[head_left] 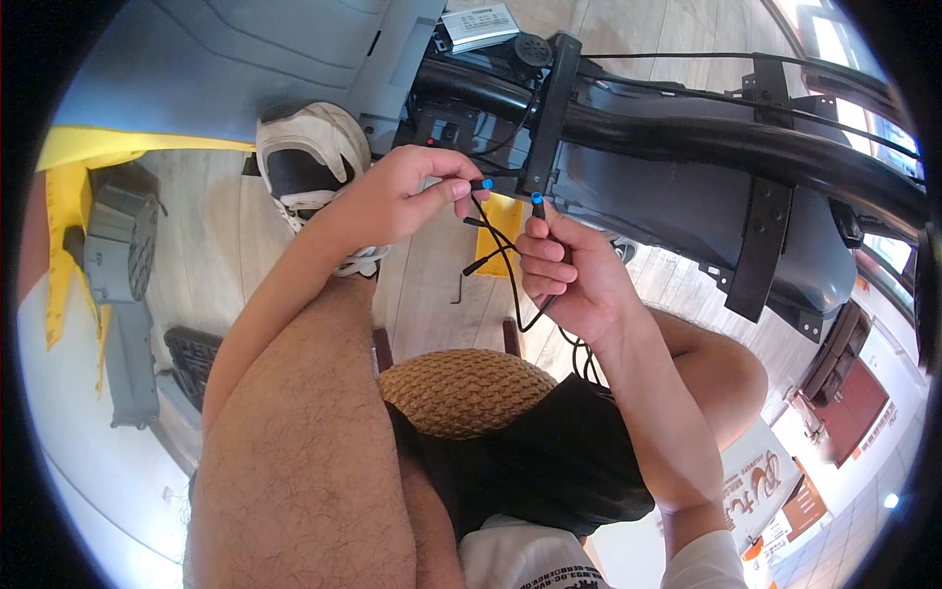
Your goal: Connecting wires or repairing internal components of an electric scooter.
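Between finger and thumb, my left hand [417,191] pinches a black cable plug with a blue end [481,184]. Just to its right, my right hand [574,260] is closed round a second black cable connector, whose blue tip [537,199] points up. The two blue ends face each other a short way apart, not joined. Thin black cables [515,285] with further black plugs [474,266] dangle between the hands, and loops of cable run down by my right wrist. Beyond the hands lies a vehicle frame with a thick black tube [677,133] and a black crossbar [551,118].
A silver box-shaped module [479,27] sits on the frame. Grey body panels [245,49] fill the upper left. A yellow tray [498,236] and an L-shaped hex key [454,288] lie on the floor. At left are yellow strips [64,245] and grey plastic parts [123,255]. My shoe [314,157] is beside the frame.
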`<state>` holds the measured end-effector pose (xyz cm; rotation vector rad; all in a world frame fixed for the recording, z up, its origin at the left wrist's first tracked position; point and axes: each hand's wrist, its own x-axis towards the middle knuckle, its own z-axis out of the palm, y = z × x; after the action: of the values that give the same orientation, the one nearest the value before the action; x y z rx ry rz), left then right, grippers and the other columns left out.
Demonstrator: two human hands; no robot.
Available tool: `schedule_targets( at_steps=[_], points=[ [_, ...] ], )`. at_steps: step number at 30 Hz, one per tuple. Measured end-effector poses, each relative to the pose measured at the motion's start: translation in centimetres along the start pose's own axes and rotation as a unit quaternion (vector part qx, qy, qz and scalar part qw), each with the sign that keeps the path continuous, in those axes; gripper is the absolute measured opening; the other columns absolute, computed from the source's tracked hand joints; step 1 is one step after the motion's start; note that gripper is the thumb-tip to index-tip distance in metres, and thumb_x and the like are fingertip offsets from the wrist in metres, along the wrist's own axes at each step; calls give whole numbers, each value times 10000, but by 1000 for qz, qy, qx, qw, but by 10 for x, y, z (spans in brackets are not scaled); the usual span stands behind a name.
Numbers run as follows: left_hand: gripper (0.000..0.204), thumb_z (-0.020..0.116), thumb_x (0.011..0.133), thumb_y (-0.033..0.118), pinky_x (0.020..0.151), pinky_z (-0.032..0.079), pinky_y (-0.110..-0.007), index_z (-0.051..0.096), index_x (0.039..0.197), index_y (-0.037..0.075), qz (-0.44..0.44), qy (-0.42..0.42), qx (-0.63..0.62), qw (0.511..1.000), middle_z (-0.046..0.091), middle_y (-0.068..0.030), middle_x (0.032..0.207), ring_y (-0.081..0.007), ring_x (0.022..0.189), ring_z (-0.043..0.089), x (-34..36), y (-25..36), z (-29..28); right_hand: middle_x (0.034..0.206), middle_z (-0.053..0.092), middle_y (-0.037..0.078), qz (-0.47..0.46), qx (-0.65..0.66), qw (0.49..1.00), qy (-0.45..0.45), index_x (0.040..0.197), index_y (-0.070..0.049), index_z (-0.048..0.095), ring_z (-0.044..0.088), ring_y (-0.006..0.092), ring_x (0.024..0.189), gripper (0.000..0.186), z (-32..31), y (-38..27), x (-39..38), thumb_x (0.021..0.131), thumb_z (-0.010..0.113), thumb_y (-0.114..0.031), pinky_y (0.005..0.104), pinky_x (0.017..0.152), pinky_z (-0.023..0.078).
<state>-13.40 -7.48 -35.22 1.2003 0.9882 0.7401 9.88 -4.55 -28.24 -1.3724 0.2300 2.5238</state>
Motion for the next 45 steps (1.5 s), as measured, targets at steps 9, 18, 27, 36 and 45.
schedule_targets(
  at_steps=[9, 18, 27, 36, 45],
  points=[
    [176, 537, 957, 80, 791, 472, -278, 621, 1063, -33, 7, 3, 0, 1000, 664, -39, 816, -111, 817, 595, -1, 1, 0, 625, 446, -69, -17, -17, 1000, 7, 824, -98, 545, 309, 27, 451, 280, -4, 0, 4, 1004, 548, -313, 197, 441, 280],
    [174, 554, 936, 43, 788, 481, -283, 642, 1060, -42, 23, -3, -16, 1000, 676, -50, 854, -121, 832, 611, 0, -5, 0, 695, 521, -47, -119, -159, 978, 63, 912, -60, 618, 418, 49, 586, 264, -5, 5, 9, 998, 566, -305, 207, 555, 360],
    [161, 580, 903, 28, 889, 431, -335, 678, 1023, -15, 41, -10, 7, 999, 702, -101, 933, -194, 873, 618, 1, -3, -1, 832, 591, -2, -191, -251, 948, 49, 980, -43, 630, 473, 81, 712, 246, -5, 11, 14, 1002, 560, -278, 224, 662, 402],
    [151, 597, 899, 44, 893, 430, -350, 685, 1012, -3, 58, -2, 10, 998, 700, -102, 938, -220, 906, 608, 0, -4, 0, 856, 601, -5, -175, -258, 949, 37, 1021, -58, 626, 491, 79, 733, 226, -4, 13, 13, 1007, 552, -271, 218, 683, 417],
    [150, 609, 890, 52, 861, 446, -352, 685, 1006, -5, 56, -1, 6, 998, 694, -100, 942, -225, 906, 604, 1, -1, 0, 868, 605, -10, -167, -257, 951, 33, 1048, -74, 627, 501, 76, 738, 231, -5, 13, 15, 1017, 531, -282, 215, 677, 414]
  ],
)
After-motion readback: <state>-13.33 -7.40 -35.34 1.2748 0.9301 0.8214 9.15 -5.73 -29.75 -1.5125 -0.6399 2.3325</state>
